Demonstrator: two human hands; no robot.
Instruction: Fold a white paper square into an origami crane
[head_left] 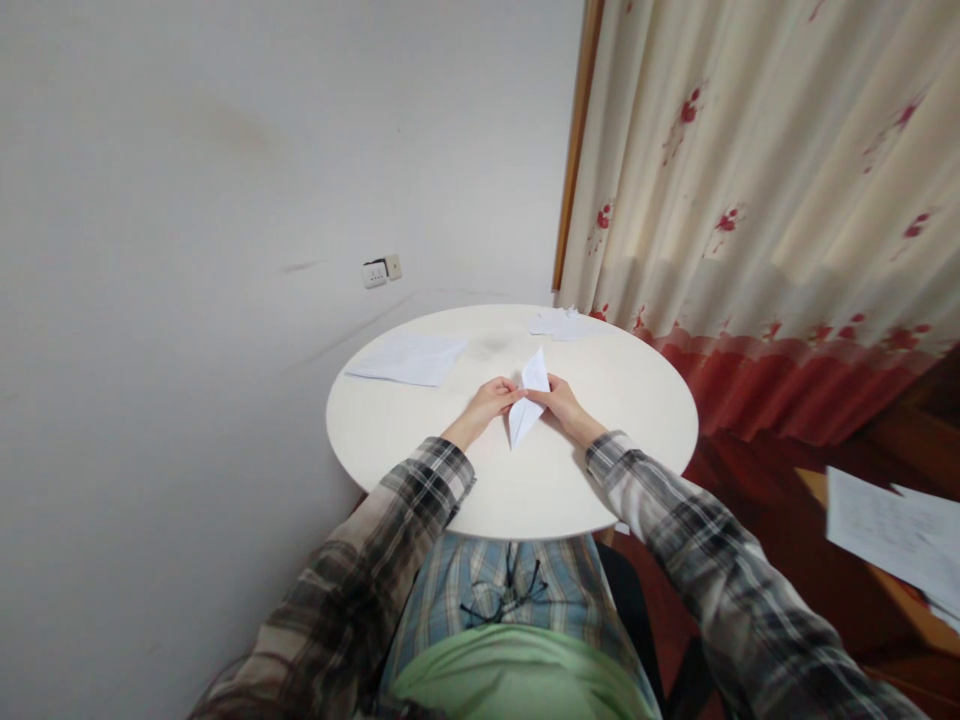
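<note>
A narrow, pointed piece of folded white paper [527, 405] stands tilted above the round white table [420, 440]. My left hand [492, 397] pinches its left edge with closed fingers. My right hand [560, 400] grips its right edge, fingers closed too. Both hands hover near the middle of the table. Plaid sleeves cover both forearms.
A flat white sheet [409, 359] lies at the table's far left. A crumpled white paper [556, 323] sits at the far edge. A flowered curtain [750, 200] hangs at the right; a wall with a socket [380, 270] is behind. More papers [892, 535] lie at the right.
</note>
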